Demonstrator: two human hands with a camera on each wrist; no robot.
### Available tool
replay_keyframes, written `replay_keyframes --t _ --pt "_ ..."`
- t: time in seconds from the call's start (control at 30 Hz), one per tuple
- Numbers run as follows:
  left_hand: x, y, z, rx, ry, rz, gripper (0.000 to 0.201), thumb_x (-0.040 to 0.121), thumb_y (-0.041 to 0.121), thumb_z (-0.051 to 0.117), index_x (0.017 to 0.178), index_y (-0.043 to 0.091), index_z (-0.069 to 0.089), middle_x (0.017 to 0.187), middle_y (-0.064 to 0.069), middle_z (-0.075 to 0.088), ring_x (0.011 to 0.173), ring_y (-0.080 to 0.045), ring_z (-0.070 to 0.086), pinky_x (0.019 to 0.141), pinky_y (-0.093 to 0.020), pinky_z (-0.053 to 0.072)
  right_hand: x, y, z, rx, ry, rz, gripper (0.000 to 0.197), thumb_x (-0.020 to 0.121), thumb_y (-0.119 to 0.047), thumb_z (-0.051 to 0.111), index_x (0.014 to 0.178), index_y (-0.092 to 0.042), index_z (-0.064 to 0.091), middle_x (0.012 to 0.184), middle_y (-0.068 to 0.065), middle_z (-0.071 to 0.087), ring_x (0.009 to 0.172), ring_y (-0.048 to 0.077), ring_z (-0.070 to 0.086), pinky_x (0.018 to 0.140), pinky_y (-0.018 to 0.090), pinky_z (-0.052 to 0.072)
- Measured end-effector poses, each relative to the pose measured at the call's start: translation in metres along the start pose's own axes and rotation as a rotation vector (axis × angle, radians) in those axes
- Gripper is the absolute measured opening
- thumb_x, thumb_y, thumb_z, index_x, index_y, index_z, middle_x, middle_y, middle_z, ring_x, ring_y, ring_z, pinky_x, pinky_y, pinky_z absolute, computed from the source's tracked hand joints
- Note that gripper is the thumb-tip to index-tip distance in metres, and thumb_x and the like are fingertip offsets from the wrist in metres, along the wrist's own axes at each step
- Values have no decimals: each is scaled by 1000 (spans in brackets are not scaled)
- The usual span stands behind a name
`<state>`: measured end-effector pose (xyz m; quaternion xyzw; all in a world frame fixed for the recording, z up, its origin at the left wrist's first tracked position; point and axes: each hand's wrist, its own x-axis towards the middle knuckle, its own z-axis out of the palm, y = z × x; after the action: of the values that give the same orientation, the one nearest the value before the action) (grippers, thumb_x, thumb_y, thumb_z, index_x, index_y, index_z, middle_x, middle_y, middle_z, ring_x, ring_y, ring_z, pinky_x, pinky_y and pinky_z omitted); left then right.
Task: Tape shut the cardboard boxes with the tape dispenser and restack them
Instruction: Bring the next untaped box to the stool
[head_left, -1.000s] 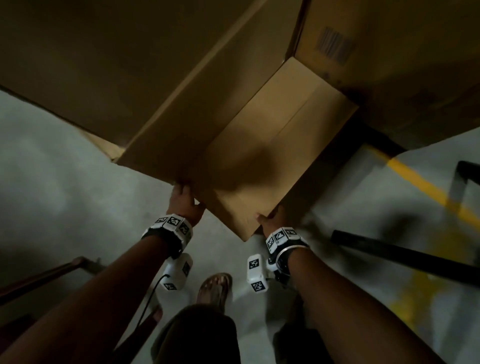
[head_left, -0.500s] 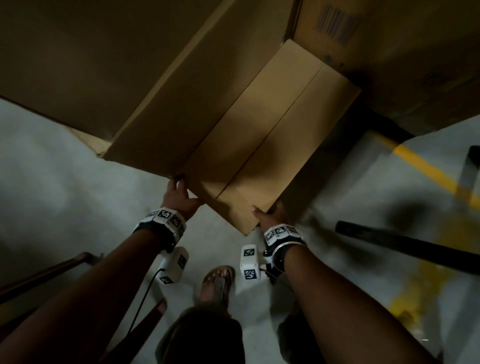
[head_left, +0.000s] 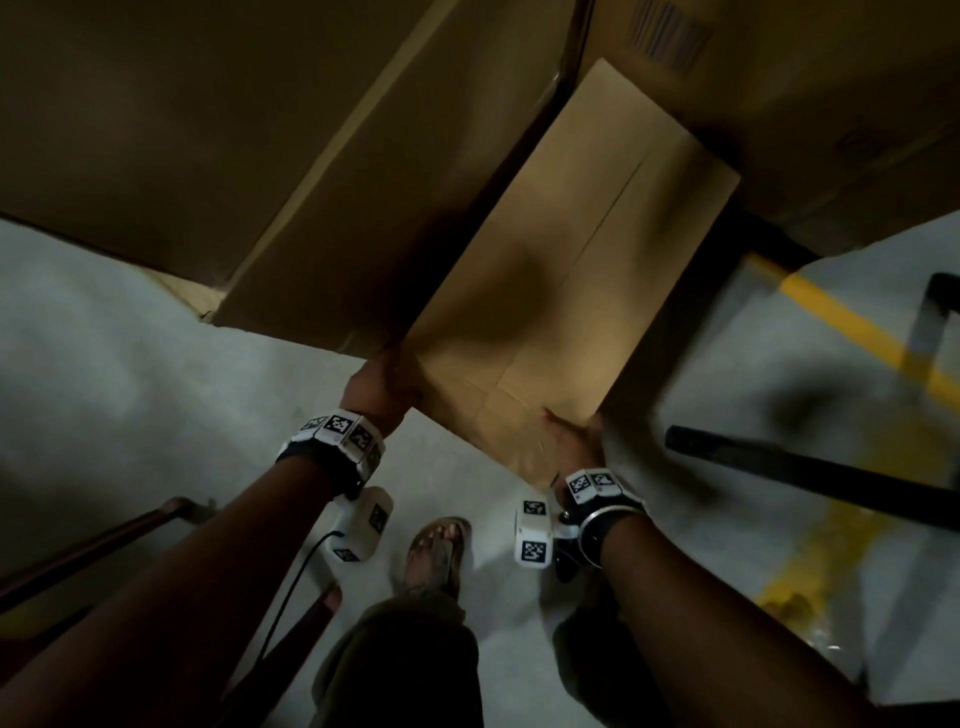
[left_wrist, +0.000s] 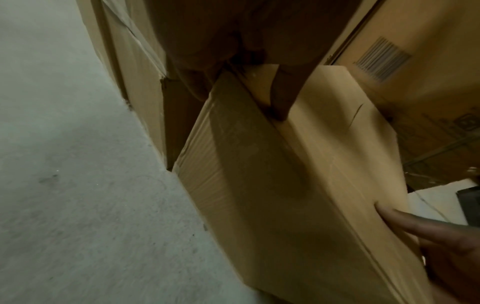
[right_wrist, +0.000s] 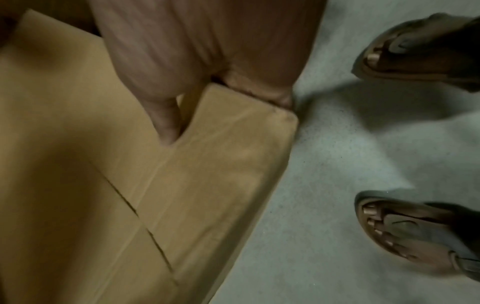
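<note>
Gripping the near end of a long cardboard box (head_left: 561, 291), both hands were on it at once: the left hand (head_left: 382, 387) clamped the near left corner, thumb lying along the top face and fingers tucked down the side, as the left wrist view showed, while the right hand (head_left: 576, 439) took the near right corner, thumb (right_wrist: 166, 121) pressed on the top flap and the other fingers wrapped under the end edge. That box sat low in front of the person, squeezed between a big carton (head_left: 270, 171) on its left and another carton with a barcode (head_left: 670, 31) at its far right, touching or just beside both; which, the dim light would not tell. Its top flaps met along a seam (head_left: 602, 218) running lengthwise. Below, two sandalled feet (right_wrist: 405, 228) stood on the pale concrete floor (head_left: 119, 395), with a yellow floor line (head_left: 852, 327) off to the right.
</note>
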<state>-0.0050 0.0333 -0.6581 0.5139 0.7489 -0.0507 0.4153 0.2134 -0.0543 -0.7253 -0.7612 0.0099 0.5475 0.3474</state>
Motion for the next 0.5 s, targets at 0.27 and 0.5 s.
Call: replay_keyframes --t 0.27,0.5 --pt "-93 46 -66 -259 -49 66 88 75 52 80 149 29 38 139 2 49 128 -23 48 97 -31 39 -114 -87 -54 31 25 -68 52 90 -5 77 138 -4 55 125 14 65 101 23 65 100 38 49" --pt "-227 115 -171 -384 -62 110 51 76 39 80 122 35 58 85 7 71 73 -10 67 67 -26 55 -270 -174 -109 -118 76 -128 40 88 -24 83 123 -10 71 117 7 72 110 25 66 97 33 50"
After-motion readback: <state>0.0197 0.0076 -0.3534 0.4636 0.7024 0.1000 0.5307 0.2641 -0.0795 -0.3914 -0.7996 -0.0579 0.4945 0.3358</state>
